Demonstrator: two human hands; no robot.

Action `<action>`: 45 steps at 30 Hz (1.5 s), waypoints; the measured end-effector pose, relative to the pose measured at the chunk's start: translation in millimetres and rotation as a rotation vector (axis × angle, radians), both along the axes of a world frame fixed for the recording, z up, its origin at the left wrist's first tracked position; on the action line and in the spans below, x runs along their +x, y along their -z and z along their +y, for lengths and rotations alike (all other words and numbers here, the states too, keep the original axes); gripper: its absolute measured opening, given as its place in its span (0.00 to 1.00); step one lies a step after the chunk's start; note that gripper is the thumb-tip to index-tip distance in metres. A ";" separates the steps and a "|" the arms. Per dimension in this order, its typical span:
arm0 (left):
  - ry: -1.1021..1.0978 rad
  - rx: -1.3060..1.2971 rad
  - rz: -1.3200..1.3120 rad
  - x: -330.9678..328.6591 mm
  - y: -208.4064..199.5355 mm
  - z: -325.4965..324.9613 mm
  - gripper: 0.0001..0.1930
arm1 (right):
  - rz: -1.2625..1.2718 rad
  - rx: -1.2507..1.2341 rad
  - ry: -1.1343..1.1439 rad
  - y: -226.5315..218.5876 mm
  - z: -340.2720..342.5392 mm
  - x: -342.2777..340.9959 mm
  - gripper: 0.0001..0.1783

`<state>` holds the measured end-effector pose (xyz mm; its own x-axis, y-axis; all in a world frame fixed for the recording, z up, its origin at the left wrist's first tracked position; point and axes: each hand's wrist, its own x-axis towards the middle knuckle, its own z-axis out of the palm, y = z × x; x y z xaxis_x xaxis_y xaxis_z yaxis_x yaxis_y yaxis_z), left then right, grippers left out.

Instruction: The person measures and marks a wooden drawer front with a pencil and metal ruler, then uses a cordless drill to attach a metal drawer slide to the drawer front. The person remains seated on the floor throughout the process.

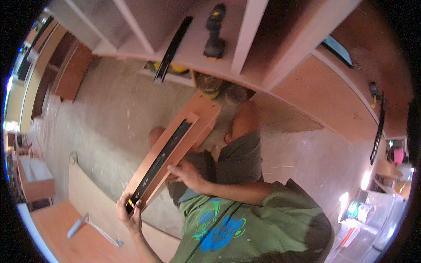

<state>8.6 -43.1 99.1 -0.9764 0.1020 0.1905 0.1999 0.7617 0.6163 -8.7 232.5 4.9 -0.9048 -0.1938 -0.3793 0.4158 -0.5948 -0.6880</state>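
A narrow wooden drawer (pixel 193 131) lies slantwise over my lap, its far end pointing up and right. Along its upward-facing side runs a black drawer slide (pixel 161 156). My left hand (pixel 130 214) is closed round the near end, thumb and fingers at the slide's tip. A small yellow and black piece (pixel 130 203) shows between those fingers; its kind cannot be made out. Farther up the drawer, my right hand (pixel 189 176) is closed on the lower edge, with its fingertips at the wood. The undersides of both grips are hidden.
Ahead, a cabinet frame (pixel 245 37) holds a cordless drill (pixel 215 33) and a loose black drawer slide (pixel 173 48). Another slide (pixel 379 127) and a small tool (pixel 373 93) lie on the right. Tubs (pixel 209 83) stand under the cabinet. At lower left, a corded tool (pixel 78 225) rests on a wooden panel (pixel 57 223).
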 end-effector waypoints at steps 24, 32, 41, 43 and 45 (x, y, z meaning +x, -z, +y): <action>-0.047 -0.017 -0.096 54.9 32.4 45.7 0.22 | 0.220 1.142 0.081 37.5 225.9 21.3 0.26; 0.010 -0.119 -0.093 53.9 22.0 55.6 0.27 | 0.300 1.234 0.079 39.7 250.4 -39.1 0.39; -0.368 0.250 0.065 78.1 16.0 -15.1 0.29 | 0.415 1.229 -0.039 52.0 292.9 -33.7 0.46; -0.597 0.557 0.166 99.4 39.2 -61.1 0.28 | 0.413 1.199 -0.069 50.8 295.1 -31.1 0.45; -0.839 0.819 0.185 125.3 73.8 -91.7 0.28 | 0.424 1.218 -0.100 55.0 291.0 -33.4 0.43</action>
<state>133.9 -134.8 25.3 -0.6307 -0.7746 0.0462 -0.0369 0.0895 0.9953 -42.1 523.6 -50.1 -0.9989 -0.0021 -0.0470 0.0389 0.5256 -0.8498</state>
